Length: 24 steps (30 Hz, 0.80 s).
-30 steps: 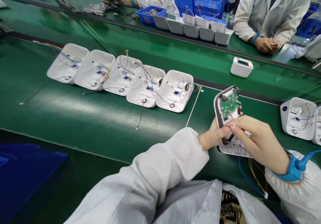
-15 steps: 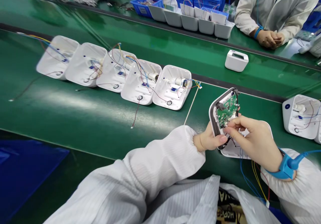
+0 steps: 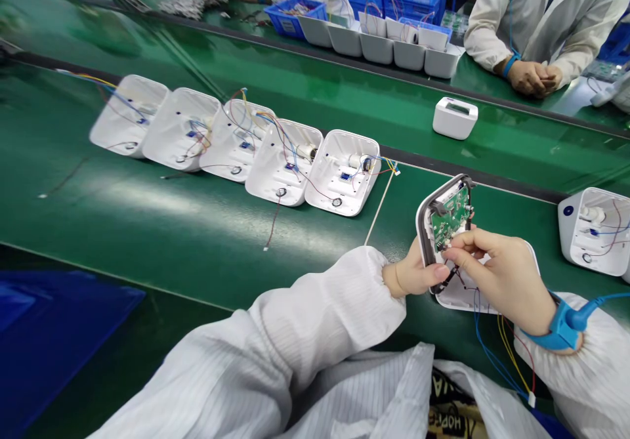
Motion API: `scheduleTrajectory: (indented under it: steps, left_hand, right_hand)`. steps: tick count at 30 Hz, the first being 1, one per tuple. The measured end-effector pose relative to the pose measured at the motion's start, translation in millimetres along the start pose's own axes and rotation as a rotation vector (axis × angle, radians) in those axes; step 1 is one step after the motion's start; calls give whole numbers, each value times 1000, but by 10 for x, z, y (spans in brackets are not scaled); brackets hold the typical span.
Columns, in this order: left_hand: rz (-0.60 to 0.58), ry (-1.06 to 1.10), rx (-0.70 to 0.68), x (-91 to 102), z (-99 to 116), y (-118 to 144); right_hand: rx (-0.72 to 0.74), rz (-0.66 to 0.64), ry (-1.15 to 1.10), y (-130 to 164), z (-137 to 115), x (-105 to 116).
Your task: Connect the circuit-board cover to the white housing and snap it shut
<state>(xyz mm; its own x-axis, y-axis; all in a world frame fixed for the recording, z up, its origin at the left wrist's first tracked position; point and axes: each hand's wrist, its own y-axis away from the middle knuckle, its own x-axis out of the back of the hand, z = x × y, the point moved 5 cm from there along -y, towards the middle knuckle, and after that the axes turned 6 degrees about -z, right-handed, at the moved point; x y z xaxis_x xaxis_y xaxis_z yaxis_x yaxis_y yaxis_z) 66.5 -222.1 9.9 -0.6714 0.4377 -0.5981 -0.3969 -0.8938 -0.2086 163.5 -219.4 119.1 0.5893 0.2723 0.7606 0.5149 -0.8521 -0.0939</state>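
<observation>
While the left hand [image 3: 413,275] grips the cover [image 3: 445,229], right hand [image 3: 497,271] fingers pinch its wires [image 3: 492,347].

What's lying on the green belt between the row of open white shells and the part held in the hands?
In the head view, only a thin pale stick on the green belt.

Green circuit board [image 3: 450,216], white shells [image 3: 343,171], green belt [image 3: 147,222], blue wrist strap [image 3: 558,326].

The right hand [image 3: 502,271] covers most of the white housing [image 3: 455,298] beneath it. At the right edge of the frame, an open shell [image 3: 593,229] is cut off. Top right corner blurred. The circuit board [image 3: 450,216] markings are too small to read.
</observation>
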Motion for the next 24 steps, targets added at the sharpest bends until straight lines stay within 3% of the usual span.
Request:
scheduleTrajectory:
  steps: [13, 24]
  left_hand:
    - [-89, -169, -90, -33, 24, 6]
    - [-71, -172, -22, 33, -41, 18]
  right_hand:
    - [2, -32, 7, 36, -14, -6]
    - [21, -46, 92, 55, -34, 1]
